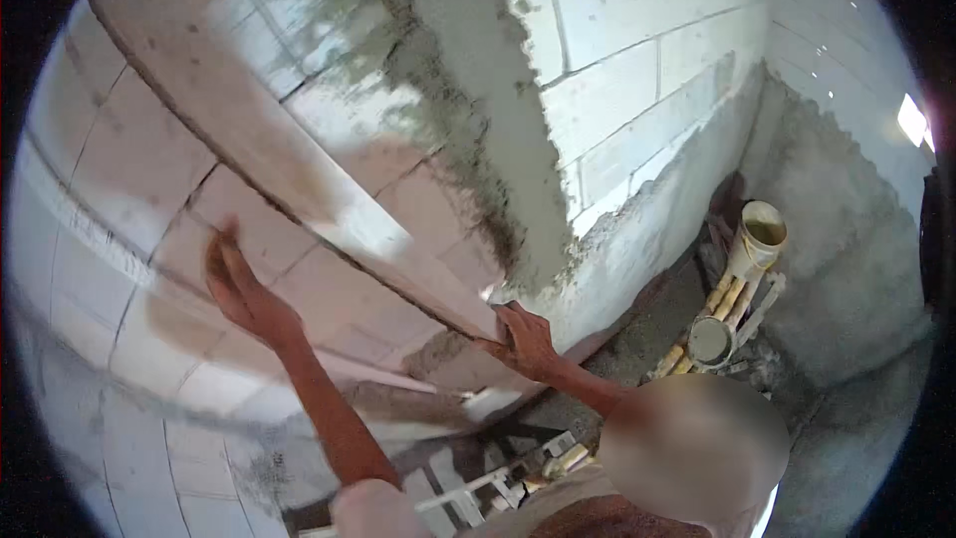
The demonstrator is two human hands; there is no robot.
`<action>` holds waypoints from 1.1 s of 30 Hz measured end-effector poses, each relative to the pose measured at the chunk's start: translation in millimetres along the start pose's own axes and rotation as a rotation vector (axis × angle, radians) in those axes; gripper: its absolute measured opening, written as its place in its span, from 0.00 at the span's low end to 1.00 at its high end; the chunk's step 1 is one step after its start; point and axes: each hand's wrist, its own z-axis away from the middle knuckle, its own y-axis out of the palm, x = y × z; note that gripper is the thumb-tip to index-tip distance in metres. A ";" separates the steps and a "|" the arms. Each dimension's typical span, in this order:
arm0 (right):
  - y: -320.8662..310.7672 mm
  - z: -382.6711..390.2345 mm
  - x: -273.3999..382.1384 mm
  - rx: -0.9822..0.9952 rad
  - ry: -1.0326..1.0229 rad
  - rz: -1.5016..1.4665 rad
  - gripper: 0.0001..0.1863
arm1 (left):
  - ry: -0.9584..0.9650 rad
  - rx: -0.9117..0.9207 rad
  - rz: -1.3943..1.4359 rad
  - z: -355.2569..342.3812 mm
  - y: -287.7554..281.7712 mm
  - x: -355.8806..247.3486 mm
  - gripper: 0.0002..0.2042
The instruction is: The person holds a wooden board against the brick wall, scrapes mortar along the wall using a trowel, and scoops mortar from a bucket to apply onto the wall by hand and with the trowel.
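Note:
A long, pale straightedge board (373,229) runs slantwise across the block wall (329,294), from the upper left down to the middle. At the board's lower end is my right hand (528,342), its fingers bent and closed around the end. My left hand (249,304) is raised to the left of the board, apart from it. Its fingers are stretched out, slightly smeared by motion, and nothing shows in them. To the right of the board, a band of grey mortar (463,70) runs down the wall, with rough, ragged edges.
On the right, a white bucket (754,249) and a second round container (711,341) with grey contents stand by yellowish poles (732,297). Grey plaster (657,229) covers the lower wall. Pale bars and blocks (498,483) lie below. A blurred round shape (695,448) hides the lower right.

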 end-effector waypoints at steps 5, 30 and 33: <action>33.0 1.1 67.3 0.290 0.190 -0.256 0.27 | -0.439 0.015 0.050 183.0 -184.7 0.1 0.16; 199.4 236.2 245.0 1.095 0.110 -1.018 0.32 | -1.778 -1.170 -0.383 743.0 -331.3 -273.8 0.32; 241.0 303.6 215.1 1.066 0.125 -0.998 0.33 | -1.712 -1.267 -0.523 724.8 -352.5 -273.2 0.32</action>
